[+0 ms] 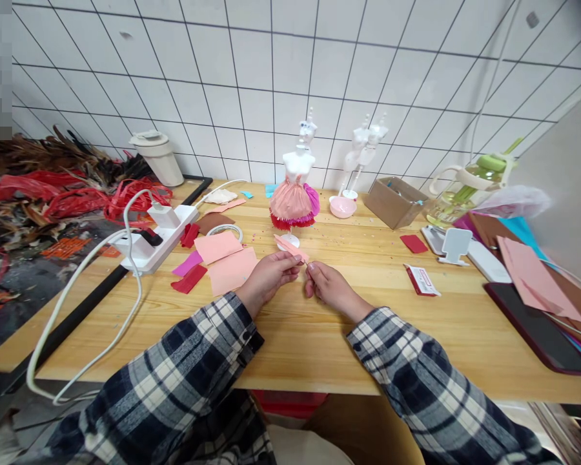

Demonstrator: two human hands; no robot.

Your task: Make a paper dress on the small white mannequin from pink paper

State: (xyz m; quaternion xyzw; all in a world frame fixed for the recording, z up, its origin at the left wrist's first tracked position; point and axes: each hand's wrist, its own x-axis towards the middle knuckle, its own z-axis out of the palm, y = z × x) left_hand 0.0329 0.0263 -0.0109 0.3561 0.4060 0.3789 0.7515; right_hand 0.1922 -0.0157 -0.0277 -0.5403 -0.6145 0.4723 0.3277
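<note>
My left hand (270,276) pinches a small pink paper strip (290,248) above the wooden table (319,336). My right hand (330,289) is closed close beside it, fingertips near the strip's right end; what it grips is too small to make out. Just beyond the hands lies a white tape roll (289,241). Farther back stands a small mannequin (295,187) wearing a pink and magenta paper skirt. Pink paper sheets (227,259) lie to the left of my hands.
A white power strip (150,240) with trailing cable sits left, by red raffia and feathers (53,181). A bare mannequin (365,152), pink bowl (343,206), cardboard box (393,201), red packet (422,280), phone stand (455,247), jug (469,184) and stacked coloured paper (532,271) lie right.
</note>
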